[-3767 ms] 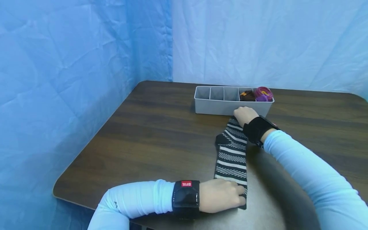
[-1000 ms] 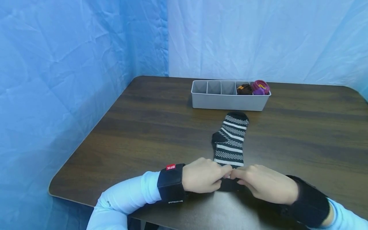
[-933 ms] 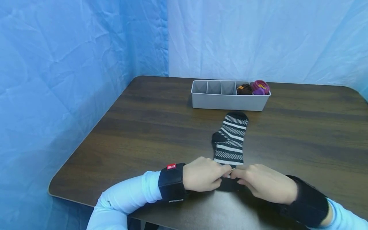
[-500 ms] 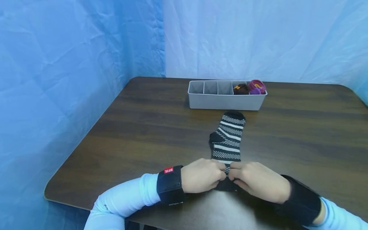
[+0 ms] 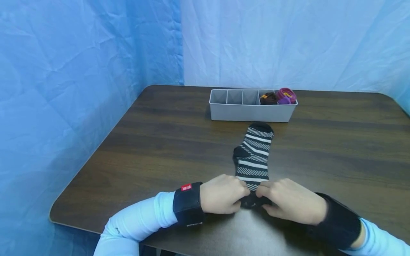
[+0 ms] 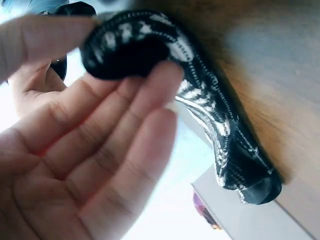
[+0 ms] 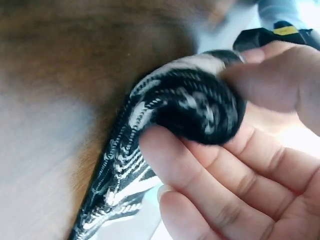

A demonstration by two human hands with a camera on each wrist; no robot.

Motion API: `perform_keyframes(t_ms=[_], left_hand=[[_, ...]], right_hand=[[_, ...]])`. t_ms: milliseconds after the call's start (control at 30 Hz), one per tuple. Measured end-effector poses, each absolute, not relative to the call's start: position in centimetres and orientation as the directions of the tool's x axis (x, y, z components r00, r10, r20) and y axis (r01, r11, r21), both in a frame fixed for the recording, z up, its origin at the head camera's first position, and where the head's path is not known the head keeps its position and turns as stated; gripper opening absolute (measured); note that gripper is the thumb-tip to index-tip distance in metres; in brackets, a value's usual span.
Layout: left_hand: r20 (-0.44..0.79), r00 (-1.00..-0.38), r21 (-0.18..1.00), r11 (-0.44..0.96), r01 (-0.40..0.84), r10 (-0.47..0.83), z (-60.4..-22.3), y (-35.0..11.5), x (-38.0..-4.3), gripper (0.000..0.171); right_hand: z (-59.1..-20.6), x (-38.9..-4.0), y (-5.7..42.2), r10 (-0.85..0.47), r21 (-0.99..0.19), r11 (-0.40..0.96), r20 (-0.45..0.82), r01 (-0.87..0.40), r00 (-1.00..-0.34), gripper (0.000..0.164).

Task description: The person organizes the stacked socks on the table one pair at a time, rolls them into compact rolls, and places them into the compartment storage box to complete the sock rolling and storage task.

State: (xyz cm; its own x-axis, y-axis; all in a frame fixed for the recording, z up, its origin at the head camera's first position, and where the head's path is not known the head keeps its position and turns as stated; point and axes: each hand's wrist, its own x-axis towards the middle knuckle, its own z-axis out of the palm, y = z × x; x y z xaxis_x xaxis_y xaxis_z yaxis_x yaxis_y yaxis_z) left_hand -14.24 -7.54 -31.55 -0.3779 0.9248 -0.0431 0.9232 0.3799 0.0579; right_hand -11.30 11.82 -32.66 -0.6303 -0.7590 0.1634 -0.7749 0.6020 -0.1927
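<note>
A black sock (image 5: pixel 254 153) with white and grey stripes lies on the wooden table (image 5: pixel 160 149), toe pointing away from me and heel to the left. Its cuff end is curled up and over into a loop, clearly seen from the side in both wrist views. My left hand (image 5: pixel 222 194) pinches the left edge of that curl, thumb above and fingers below. At the right edge my right hand (image 5: pixel 289 201) grips the curl (image 7: pixel 195 100) the same way. In the left wrist view the sock (image 6: pixel 215 95) runs from the curl out to its dark toe.
Just beyond the toe stands a long grey divided box (image 5: pixel 250 113). Its two right compartments hold a dark brown bundle (image 5: pixel 268 99) with orange marks and a rolled magenta and purple bundle (image 5: pixel 286 95). Blue sheeting (image 5: pixel 96 71) hangs behind and along the left.
My right hand has come from the toe to the cuff, opposite my left hand, which has moved up slightly. The cuff, flat before, is now curled over. Lately the hands have shifted only a little.
</note>
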Motion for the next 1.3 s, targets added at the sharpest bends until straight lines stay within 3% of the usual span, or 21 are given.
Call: perform_keyframes(t_ms=[100,267,400,633,800,933,1100,1300], left_hand=[[-0.056,-0.408,0.088,0.412,0.907,0.911,-31.5,-7.7,-14.5,0.016],[-0.145,-0.477,0.262,0.499,0.826,0.867,-31.4,-7.8,-15.3,0.018],[-0.15,-0.515,0.33,0.534,0.779,0.844,-31.5,-7.9,-15.8,0.019],[0.011,-0.549,0.18,0.538,0.823,0.836,-32.2,-7.7,-16.0,0.018],[0.115,-0.468,0.094,0.459,0.883,0.876,-32.2,-7.6,-15.8,0.02],[0.092,-0.427,-0.015,0.43,0.903,0.9,-31.9,-7.5,-15.4,0.024],[0.058,-0.424,-0.08,0.428,0.9,0.904,-31.9,-7.4,-15.2,0.037],[0.092,-0.431,-0.031,0.435,0.9,0.898,-32.4,-7.2,-15.3,0.019]], right_hand=[[-32.5,-11.4,11.9,-0.745,-0.26,0.612,0.128,-0.747,-0.655,0.021],[-32.1,-11.5,12.2,-0.718,-0.376,0.637,0.026,-0.673,-0.695,0.024],[-31.9,-11.8,12.2,-0.688,-0.369,0.677,-0.01,-0.637,-0.726,0.016],[-32.6,-12.3,12.2,-0.647,-0.186,0.719,0.172,-0.67,-0.742,0.018],[-32.8,-12.3,12.1,-0.655,-0.174,0.695,0.245,-0.697,-0.714,0.02],[-32.5,-12.0,11.9,-0.685,-0.152,0.669,0.254,-0.728,-0.683,0.013],[-32.4,-11.7,11.8,-0.693,-0.133,0.676,0.217,-0.724,-0.687,0.025],[-32.8,-11.7,11.9,-0.678,-0.097,0.695,0.242,-0.713,-0.694,0.026]])
